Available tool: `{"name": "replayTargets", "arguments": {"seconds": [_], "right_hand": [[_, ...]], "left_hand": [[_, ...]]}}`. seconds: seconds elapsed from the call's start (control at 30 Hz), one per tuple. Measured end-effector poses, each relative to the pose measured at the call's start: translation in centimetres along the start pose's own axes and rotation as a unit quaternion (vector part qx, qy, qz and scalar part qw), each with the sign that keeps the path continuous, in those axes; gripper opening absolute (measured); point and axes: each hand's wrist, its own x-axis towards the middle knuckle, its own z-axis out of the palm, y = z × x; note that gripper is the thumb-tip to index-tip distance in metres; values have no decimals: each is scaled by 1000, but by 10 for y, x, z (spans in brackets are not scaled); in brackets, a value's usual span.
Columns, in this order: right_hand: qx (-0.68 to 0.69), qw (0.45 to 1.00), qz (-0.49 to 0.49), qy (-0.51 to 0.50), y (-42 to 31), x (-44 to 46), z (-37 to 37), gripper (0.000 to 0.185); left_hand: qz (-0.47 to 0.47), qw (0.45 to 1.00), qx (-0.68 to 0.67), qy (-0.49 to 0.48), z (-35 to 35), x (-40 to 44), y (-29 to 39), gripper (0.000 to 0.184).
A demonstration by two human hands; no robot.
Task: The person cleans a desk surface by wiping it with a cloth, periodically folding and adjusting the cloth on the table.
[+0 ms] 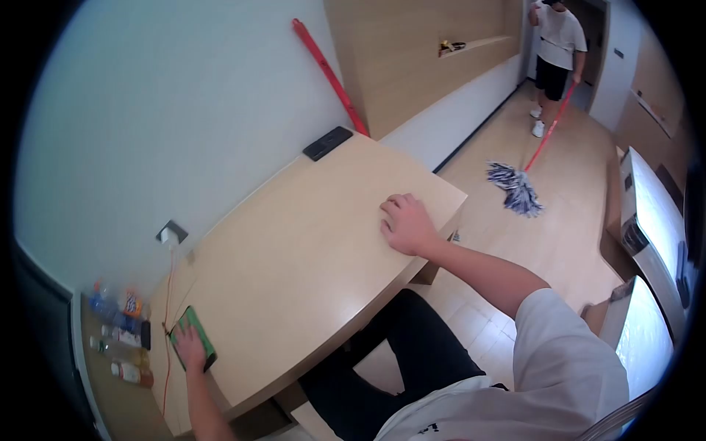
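Note:
My left hand (190,347) lies with outstretched fingers on top of a green cloth (207,334) with a dark edge, near the desk's left end. An orange cord (169,294) runs down close beside that cloth. Toward the other end of the desk (294,250), my right hand (407,224) rests on the wooden top near its front edge. Its fingers are loosely bent and a little apart, and no object shows in them.
Several bottles (125,334) stand past the desk's left end. A plug sits in a wall socket (172,234). At the back lie a black flat object (328,143) and a red pole (331,77). Another person (560,44) holds a mop (518,189) on the floor.

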Motion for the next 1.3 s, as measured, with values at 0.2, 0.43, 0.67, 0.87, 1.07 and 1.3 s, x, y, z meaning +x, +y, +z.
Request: {"name": "replayTargets", "arguments": {"seconds": [0.2, 0.43, 0.67, 0.87, 1.07, 1.3], "right_hand": [[1, 1000, -12, 11, -6, 0, 3, 36], [-17, 1000, -9, -5, -7, 3, -4, 35], [-30, 999, -18, -13, -8, 5, -3, 36], [-14, 1000, -27, 7, -2, 3, -1, 36], [-25, 1000, -11, -11, 0, 4, -1, 38], [-18, 999, -42, 28, 3, 2, 4, 34]], "left_hand": [[14, 999, 36, 33, 37, 79, -53, 55], [-11, 999, 15, 29, 17, 135, -22, 57], [-99, 994, 0, 40, 22, 189, -15, 65], [-118, 988, -93, 18, -4, 167, 14, 71], [-29, 999, -21, 25, 3, 100, 19, 66], [148, 986, -3, 69, -5, -123, 33, 59]]}}
